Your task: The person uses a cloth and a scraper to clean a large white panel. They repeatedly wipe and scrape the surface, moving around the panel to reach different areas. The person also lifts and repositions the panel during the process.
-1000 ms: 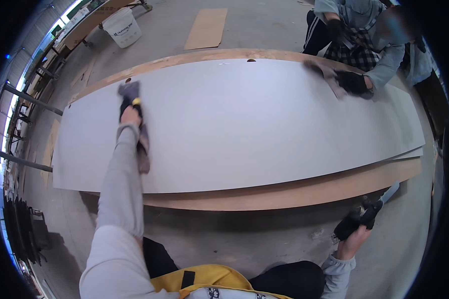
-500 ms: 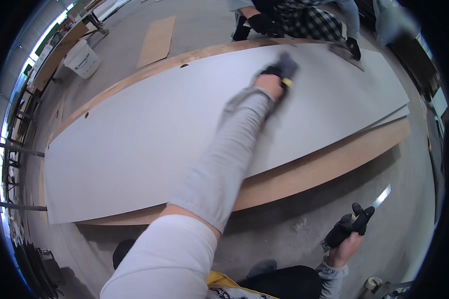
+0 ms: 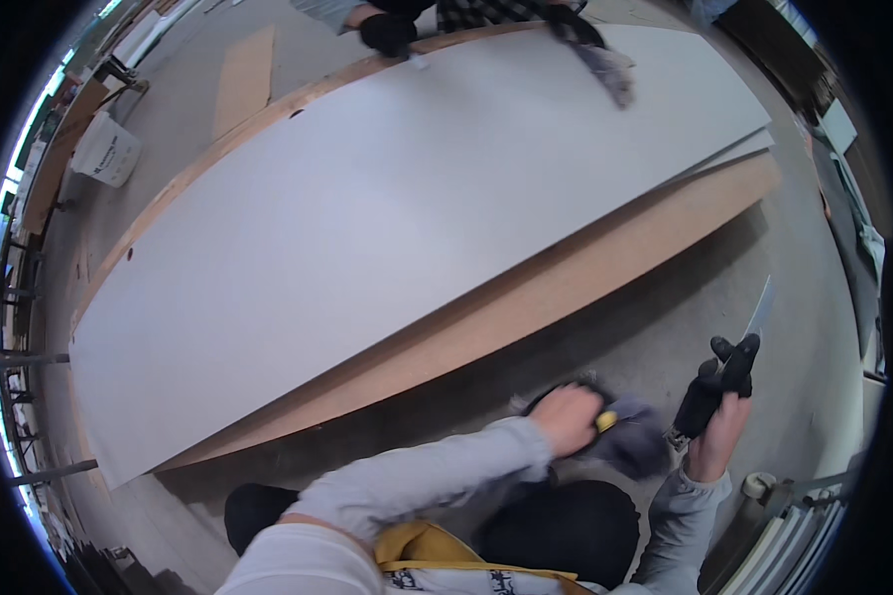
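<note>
My left hand (image 3: 570, 418), partly in a black glove, is low over the floor in front of my knees, blurred by motion. Bunched in it is a dark grey cloth (image 3: 637, 436). On the right, the black-gloved fingers of my right hand (image 3: 716, 392) are closed round a thin knife (image 3: 761, 309), its metal blade pointing up and away from me. Across the middle lies a large white sheet (image 3: 397, 218), skewed on a brown board (image 3: 526, 322). Both hands are apart from the sheet.
At the far edge, a co-worker's gloved hand (image 3: 389, 36) rests by the board, and their other holds a greyish cloth (image 3: 610, 74) on the sheet. A white bucket (image 3: 107, 151) stands far left. Stacked strips (image 3: 789, 540) are at lower right; metal bars (image 3: 55, 474) reach in at left.
My left hand has drawn back from the white sheet toward my knees with the cloth. The view has shifted. The co-worker's cloth hand has moved left along the far edge.
</note>
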Demonstrator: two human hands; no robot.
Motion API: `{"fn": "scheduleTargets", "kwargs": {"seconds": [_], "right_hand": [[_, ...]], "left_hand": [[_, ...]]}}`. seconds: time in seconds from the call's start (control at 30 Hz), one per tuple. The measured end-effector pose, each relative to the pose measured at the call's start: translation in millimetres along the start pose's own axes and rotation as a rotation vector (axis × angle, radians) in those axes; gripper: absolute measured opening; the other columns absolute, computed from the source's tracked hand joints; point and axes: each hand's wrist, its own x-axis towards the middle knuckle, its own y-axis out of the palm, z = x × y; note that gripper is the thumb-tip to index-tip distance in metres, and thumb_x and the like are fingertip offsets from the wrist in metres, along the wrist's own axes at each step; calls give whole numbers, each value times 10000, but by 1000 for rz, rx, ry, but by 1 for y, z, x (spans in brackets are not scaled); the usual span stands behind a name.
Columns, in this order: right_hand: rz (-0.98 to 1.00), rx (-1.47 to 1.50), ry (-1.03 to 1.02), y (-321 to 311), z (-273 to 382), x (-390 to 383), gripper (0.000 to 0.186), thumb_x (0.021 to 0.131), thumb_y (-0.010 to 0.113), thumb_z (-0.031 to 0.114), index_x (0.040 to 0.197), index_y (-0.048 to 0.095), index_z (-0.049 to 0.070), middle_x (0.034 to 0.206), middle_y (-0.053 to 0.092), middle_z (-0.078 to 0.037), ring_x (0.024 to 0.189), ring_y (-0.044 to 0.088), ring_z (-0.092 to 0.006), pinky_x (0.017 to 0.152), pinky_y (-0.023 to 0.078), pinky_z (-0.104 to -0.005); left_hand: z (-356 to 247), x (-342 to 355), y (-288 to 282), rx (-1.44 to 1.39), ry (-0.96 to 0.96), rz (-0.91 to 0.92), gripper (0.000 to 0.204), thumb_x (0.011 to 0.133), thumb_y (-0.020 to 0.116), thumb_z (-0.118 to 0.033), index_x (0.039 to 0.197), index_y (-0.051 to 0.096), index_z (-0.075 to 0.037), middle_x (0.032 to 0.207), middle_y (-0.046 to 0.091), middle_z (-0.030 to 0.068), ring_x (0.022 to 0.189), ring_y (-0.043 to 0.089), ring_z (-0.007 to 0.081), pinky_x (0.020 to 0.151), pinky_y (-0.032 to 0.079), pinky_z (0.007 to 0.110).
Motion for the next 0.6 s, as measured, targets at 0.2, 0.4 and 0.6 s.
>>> {"fn": "scheduleTargets", "kwargs": {"seconds": [0.2, 0.4, 0.6], "right_hand": [[342, -399, -51, 28, -37, 32, 438, 711, 412, -47, 1123, 559, -55, 956, 634, -97, 860, 611, -194, 808, 476, -299], [507, -553, -213, 90, -63, 97, 296, 776, 486, 35, 1061, 558, -2, 871, 621, -185, 839, 605, -302, 744, 463, -340], [188, -791, -276, 59, -97, 267, 263, 773, 514, 138, 960, 599, -27, 876, 630, -243, 851, 605, -389, 750, 481, -419]], "left_hand": [[57, -112, -56, -435, -190, 142, 401, 741, 539, 32, 1140, 557, -11, 1030, 631, 139, 953, 608, 242, 866, 466, 334], [65, -199, -116, -616, -235, -375, 590, 781, 701, -164, 1266, 423, 25, 1188, 549, 126, 1064, 543, 210, 954, 413, 331], [83, -203, -182, -298, -275, -980, 299, 908, 521, -198, 1077, 578, 43, 951, 622, 69, 864, 552, 151, 789, 439, 290]]}}
